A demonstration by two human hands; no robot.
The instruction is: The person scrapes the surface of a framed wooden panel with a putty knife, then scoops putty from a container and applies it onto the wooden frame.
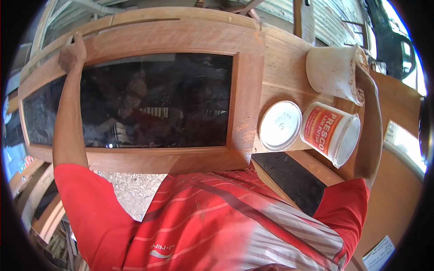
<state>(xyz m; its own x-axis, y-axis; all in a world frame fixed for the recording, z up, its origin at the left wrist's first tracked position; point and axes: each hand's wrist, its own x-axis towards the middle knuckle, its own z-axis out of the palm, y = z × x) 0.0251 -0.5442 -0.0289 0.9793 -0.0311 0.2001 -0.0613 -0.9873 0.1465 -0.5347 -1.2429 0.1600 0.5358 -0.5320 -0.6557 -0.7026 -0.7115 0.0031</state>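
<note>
A wooden door panel [246, 90] with dark glass [158, 99] lies in front of me. My left hand [73, 55] is closed at the far left part of its frame. A small pale bit shows at the fingers, too little to name. On the right, a dirty white bucket [332, 72] lies tipped with its mouth to the right. My right forearm [368, 122] reaches up to that mouth, and my right hand is hidden there, fingers unseen. Nearer to me is a white and red PRESCO putty tub [323, 131], tilted, beside a round white lid [281, 125].
The panel and tubs rest on a wooden workbench [282, 54]. Below it on the right are another dark-panelled wooden piece [291, 176] and a large brown board [393, 194] with a paper label [379, 254]. Corrugated metal sheets [334, 20] stand at the back.
</note>
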